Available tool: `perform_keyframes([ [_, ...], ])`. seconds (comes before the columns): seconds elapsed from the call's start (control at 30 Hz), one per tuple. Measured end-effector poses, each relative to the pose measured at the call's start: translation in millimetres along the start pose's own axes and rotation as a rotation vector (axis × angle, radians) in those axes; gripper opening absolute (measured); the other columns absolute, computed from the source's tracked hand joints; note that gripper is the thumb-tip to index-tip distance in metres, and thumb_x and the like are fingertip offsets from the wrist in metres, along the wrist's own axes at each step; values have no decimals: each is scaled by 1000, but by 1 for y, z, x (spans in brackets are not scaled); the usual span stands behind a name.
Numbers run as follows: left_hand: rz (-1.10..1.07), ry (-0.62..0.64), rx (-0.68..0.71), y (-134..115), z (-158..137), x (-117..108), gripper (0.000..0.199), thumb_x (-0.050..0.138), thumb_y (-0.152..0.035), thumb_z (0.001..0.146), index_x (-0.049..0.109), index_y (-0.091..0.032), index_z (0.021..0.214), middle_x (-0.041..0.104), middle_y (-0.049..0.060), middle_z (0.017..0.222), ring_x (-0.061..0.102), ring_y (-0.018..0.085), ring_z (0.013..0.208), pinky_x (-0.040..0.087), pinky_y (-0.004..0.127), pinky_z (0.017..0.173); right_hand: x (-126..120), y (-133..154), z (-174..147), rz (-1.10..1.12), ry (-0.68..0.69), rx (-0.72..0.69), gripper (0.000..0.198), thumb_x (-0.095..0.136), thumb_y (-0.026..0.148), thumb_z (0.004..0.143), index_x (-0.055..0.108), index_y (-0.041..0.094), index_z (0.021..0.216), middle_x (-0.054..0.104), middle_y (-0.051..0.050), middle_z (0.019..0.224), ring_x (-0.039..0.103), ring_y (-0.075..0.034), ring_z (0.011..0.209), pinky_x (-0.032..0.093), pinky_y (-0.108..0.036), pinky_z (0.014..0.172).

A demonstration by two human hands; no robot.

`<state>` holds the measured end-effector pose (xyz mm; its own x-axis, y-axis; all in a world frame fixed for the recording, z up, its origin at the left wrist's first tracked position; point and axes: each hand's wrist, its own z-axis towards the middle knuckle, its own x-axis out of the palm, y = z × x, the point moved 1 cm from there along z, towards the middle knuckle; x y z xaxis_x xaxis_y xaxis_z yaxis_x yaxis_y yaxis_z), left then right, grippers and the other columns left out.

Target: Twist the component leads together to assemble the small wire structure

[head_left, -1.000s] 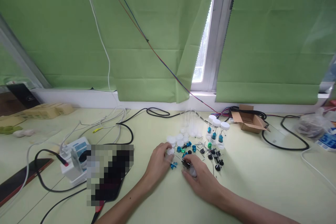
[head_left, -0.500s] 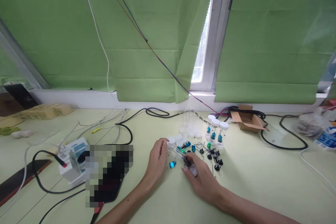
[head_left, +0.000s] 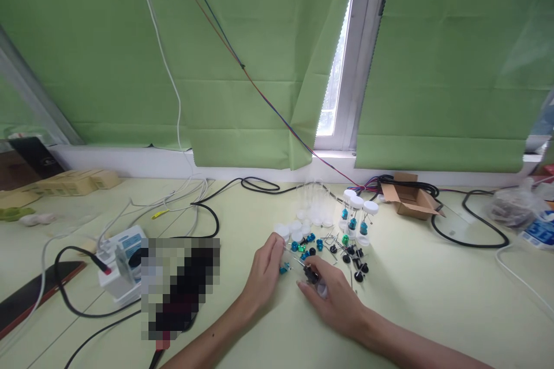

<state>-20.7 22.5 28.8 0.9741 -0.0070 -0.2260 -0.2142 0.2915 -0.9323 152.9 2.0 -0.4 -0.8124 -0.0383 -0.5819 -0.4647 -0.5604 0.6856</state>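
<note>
Black fitting [head_left: 311, 275] between our hands, nearer us than the blue fittings [head_left: 319, 245], thin rod [head_left: 299, 262] pointing far-left, long axis diagonal, our right hand [head_left: 331, 285] pinching the fitting, our left hand [head_left: 265, 265] bent inward, its grip we can't tell.

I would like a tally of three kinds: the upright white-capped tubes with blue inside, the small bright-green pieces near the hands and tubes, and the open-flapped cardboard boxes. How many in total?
Upright capped tubes: 3
Small green pieces: 2
Open-flapped cardboard box: 1
Total: 6
</note>
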Motion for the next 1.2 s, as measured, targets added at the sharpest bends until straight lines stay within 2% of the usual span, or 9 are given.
perform_keyframes([
  [0.13, 75, 71, 31, -4, -2, 1, 35, 33, -43, 97, 46, -21, 74, 35, -5, 62, 32, 13, 56, 30, 24, 53, 0, 1, 0, -27, 22, -4, 18, 55, 24, 87, 53, 20, 104, 62, -2, 81, 56, -17, 69, 46, -27, 64],
  [0.27, 107, 91, 21, -2, -1, 0, 37, 31, -45, 97, 43, -21, 72, 33, -5, 62, 30, 13, 56, 28, 24, 53, 1, 1, 0, -32, 22, -17, 16, 55, 24, 87, 53, 20, 102, 60, -1, 78, 54, -16, 66, 44, -26, 62],
  [0.5, 182, 119, 18, 6, 1, 0, 30, 47, -45, 91, 44, -21, 72, 32, -7, 57, 28, 11, 52, 24, 22, 50, 0, 2, 1, -44, 62, -15, 13, 54, 23, 87, 51, 20, 99, 57, 0, 75, 52, -16, 64, 42, -26, 61],
  [0.93, 225, 106, 40, 1, 0, -2, 22, 46, -26, 88, 44, -20, 67, 39, -6, 59, 34, 12, 57, 29, 23, 55, -1, 5, 0, -49, 109, -25, 10, 54, 21, 86, 48, 21, 95, 55, 1, 77, 49, -15, 65, 39, -25, 62],
  [1.2, 258, 149, 66, -1, 2, -4, 19, 42, -19, 86, 44, -20, 67, 41, -6, 61, 38, 12, 59, 30, 24, 57, -1, 4, 0, -28, 128, -13, 13, 54, 23, 86, 49, 20, 97, 56, 0, 77, 49, -15, 65, 39, -25, 63],
])
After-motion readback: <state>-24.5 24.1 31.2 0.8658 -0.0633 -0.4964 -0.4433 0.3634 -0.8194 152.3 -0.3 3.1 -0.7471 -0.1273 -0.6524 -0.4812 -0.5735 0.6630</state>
